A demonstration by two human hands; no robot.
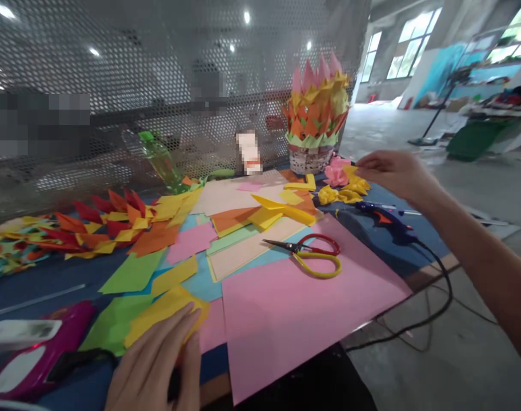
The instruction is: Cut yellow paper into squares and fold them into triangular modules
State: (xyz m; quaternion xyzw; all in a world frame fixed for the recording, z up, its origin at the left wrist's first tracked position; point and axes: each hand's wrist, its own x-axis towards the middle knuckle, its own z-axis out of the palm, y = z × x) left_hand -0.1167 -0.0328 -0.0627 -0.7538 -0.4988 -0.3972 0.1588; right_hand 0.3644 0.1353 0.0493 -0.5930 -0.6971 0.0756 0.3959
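My left hand (157, 359) lies at the table's front edge with its fingers stretched out over a yellow paper piece (170, 311). At the right, my right hand (393, 171) reaches out with its fingertips pinched on a yellow paper flower (355, 181). A pink paper flower (337, 171) touches its far side, and another yellow flower (328, 195) lies nearer me. The blue glue gun (387, 221) rests just below that hand. Scissors (295, 247) with one red and one yellow handle lie opened on a large pink sheet (312, 308).
Coloured paper pieces (230, 251) overlap across the blue table. A folded-paper basket (318, 123) stands at the back right, a green bottle (161, 160) leans on the mesh panel (157, 68), and folded paper strips (110, 222) lie left. A magenta device (67, 337) sits front left. The glue-gun cable (449, 285) hangs off the right edge.
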